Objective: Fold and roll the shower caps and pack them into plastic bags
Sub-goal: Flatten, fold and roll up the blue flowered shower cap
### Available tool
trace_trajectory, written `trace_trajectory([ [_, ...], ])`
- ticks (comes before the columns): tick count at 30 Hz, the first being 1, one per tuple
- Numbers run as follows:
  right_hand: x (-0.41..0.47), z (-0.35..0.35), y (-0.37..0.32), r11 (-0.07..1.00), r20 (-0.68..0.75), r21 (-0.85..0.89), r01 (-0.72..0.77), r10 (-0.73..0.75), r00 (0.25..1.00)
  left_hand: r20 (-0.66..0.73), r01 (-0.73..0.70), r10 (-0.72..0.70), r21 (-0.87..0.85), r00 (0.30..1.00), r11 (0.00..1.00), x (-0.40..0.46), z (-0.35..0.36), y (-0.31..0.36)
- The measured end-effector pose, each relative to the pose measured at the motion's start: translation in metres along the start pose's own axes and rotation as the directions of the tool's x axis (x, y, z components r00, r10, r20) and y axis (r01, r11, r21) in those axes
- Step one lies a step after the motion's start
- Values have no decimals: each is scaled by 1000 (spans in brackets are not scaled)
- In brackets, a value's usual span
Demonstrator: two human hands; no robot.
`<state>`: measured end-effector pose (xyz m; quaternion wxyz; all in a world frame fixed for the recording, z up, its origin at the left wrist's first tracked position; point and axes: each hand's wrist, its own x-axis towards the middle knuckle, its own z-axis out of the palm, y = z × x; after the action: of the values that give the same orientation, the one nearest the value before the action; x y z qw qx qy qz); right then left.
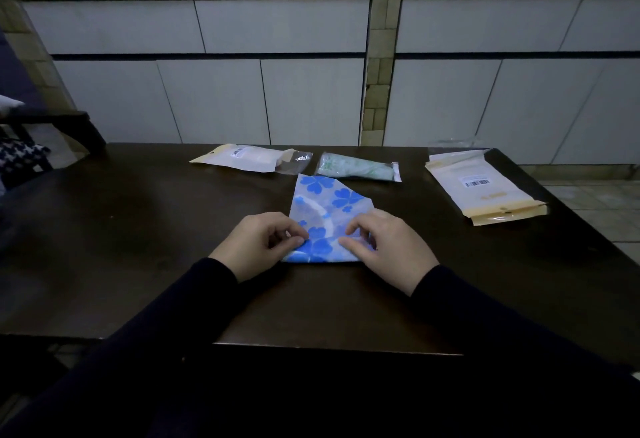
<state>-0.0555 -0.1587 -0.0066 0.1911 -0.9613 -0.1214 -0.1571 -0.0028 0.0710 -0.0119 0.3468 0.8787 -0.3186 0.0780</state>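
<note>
Blue clover-print shower cap (323, 216), thin and translucent, flat on dark wooden table (138, 229), already folded to a rough narrow panel; near edge turned up into the first coil of a roll. Left hand (258, 245) pinching that near edge at its left end, thumb and fingers curled onto the film; right hand (384, 245) pinching the right end likewise. Step in hand, by the look of it: starting the roll, away from the body. Next move likely calls for even pressure from both hands so the coil stays tight and straight; slippery film liable to spring open or skew if one side leads.

Beyond the cap, just apart from its far edge: green cap packed in clear bag (358, 167); to its left, white pouch (242, 157) with barcode sticker, text too small to read. Well to the right, stack of empty bags (485, 188), cream-edged, topped with a barcode label; no brand legible.
</note>
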Motion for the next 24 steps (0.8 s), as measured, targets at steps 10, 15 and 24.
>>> trace_trajectory([
  [10,-9,10,-2,927,-41,-73,369,-372,927,-22,-354,382,329,924,875,-6,4,5],
  [15,-10,7,-5,953,57,-110,281,-277,959,216,-323,268,283,939,903,-9,-1,1],
  [24,-3,-10,18,993,283,-70,98,-75,956,101,-185,164,262,981,947,-14,-3,-7],
])
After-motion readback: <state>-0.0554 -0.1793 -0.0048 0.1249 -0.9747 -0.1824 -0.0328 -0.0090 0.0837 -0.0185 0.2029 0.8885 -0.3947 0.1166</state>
